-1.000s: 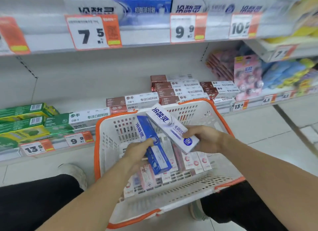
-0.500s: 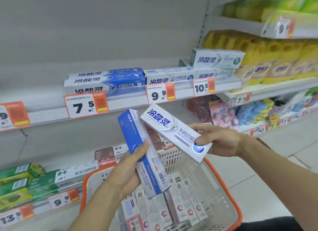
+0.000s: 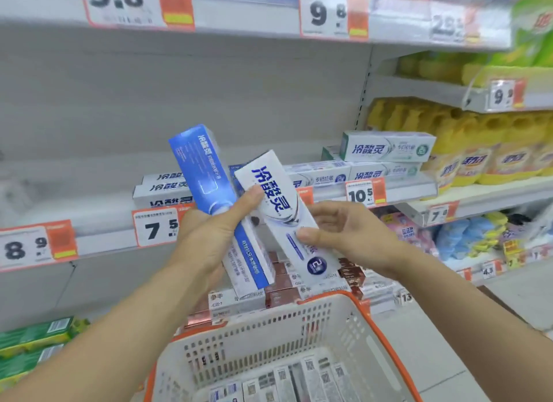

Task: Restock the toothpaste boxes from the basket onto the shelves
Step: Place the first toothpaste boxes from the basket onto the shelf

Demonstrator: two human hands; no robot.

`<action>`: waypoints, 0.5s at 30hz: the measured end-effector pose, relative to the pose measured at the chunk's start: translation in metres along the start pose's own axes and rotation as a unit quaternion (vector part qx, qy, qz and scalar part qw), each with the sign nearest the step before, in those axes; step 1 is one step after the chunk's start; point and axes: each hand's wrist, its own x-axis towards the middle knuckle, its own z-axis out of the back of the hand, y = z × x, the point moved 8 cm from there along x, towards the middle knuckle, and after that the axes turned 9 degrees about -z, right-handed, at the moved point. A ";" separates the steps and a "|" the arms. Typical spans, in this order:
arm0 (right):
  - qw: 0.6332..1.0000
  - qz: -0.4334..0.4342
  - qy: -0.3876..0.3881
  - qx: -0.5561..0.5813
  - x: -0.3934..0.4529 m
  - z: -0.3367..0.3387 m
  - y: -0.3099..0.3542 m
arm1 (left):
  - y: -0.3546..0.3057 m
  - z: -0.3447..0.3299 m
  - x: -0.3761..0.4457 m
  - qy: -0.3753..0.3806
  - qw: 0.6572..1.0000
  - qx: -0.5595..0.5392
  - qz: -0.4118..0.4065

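Observation:
My left hand (image 3: 209,237) grips a blue toothpaste box (image 3: 209,174), held upright and tilted left, with its thumb reaching onto the neighbouring white box. My right hand (image 3: 347,237) holds that white toothpaste box (image 3: 281,204) by its lower half, thumb across the front. Both boxes are raised in front of the middle shelf (image 3: 401,189), where matching white and blue boxes lie stacked. Below my arms sits the white basket with an orange rim (image 3: 377,318), with several more toothpaste boxes (image 3: 299,377) in its bottom.
Price tags run along the shelf edges, among them 7.5 (image 3: 155,225) and 10.5 (image 3: 363,193). Brown and white boxes (image 3: 281,285) fill the lower shelf, green boxes (image 3: 33,341) lie at the lower left, yellow bottles (image 3: 478,150) stand at the right.
Both hands have lifted the two boxes out of the basket up to the middle shelf's height. The boxes have come together and now overlap.

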 end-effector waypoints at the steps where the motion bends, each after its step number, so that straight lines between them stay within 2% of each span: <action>1: 0.998 0.037 -0.035 -0.041 0.004 0.010 0.015 | -0.005 0.003 0.003 0.003 0.999 0.032 -0.010; 4: 0.973 0.122 -0.144 -0.131 0.025 0.040 0.061 | -0.006 0.018 0.004 -0.007 0.997 0.063 -0.033; 7: 0.934 0.164 -0.221 -0.229 0.063 0.068 0.103 | 0.007 0.026 0.008 -0.005 0.999 0.038 -0.027; 11: 0.904 0.137 -0.197 -0.354 0.125 0.074 0.124 | 0.019 0.024 0.022 -0.024 1.000 -0.015 -0.001; 15: 0.886 0.042 -0.130 -0.443 0.172 0.067 0.096 | 0.025 0.028 0.031 -0.023 1.000 -0.003 0.002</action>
